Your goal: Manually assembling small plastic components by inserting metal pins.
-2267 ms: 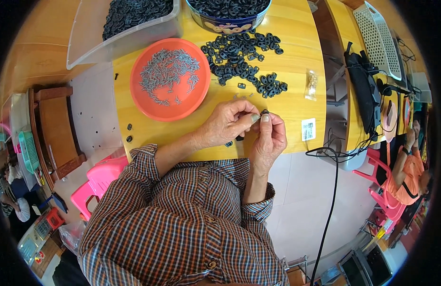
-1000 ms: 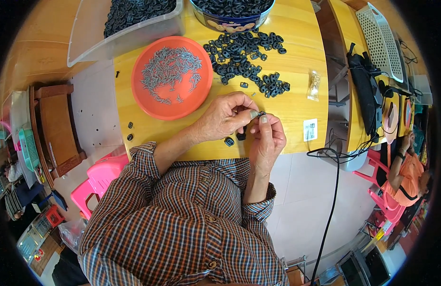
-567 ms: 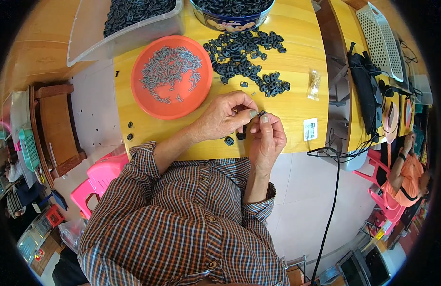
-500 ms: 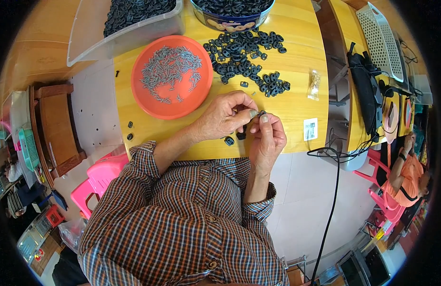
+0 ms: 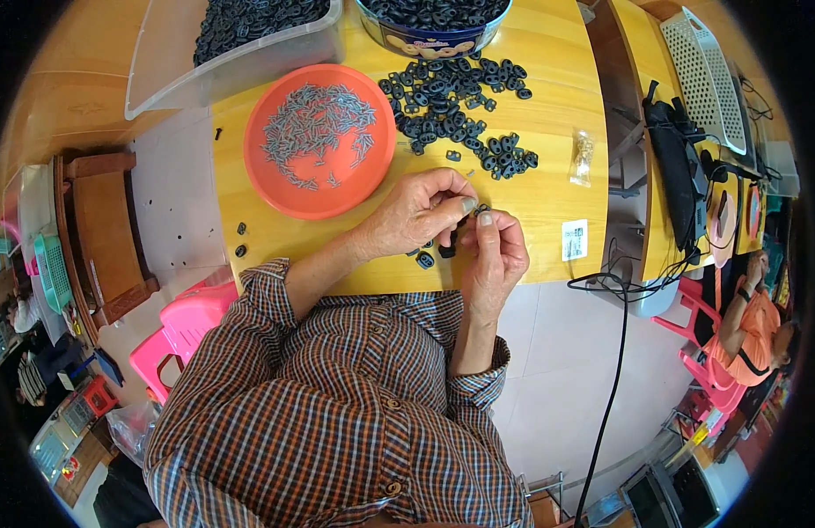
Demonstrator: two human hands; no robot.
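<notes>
Over the near edge of the yellow table my two hands meet, fingertips almost touching. Thumb and fingers of my right hand (image 5: 495, 255) pinch a small black plastic piece (image 5: 482, 209). My left hand (image 5: 416, 216) is closed in a pinch beside it; whatever lies between those fingertips is too small to make out. Below them, partly hidden by my fingers, several black pieces (image 5: 425, 260) rest on the table. To the left is an orange-red round tray (image 5: 268, 189) with many small grey screws (image 5: 315, 123). Beyond my hands spreads a loose heap of black oval two-holed pieces (image 5: 443, 101).
A clear plastic bin (image 5: 231, 75) and a round blue tin (image 5: 434, 42), both full of black pieces, stand at the back. A small clear packet (image 5: 582, 158) and a white label (image 5: 574, 239) lie on the right. A black cable (image 5: 620, 352) hangs beside the table; another person (image 5: 746, 330) sits far right.
Both hands keep nearly the same pinch, with only a slight shift of the fingertips around the black piece. The whole view has moved very slightly.
</notes>
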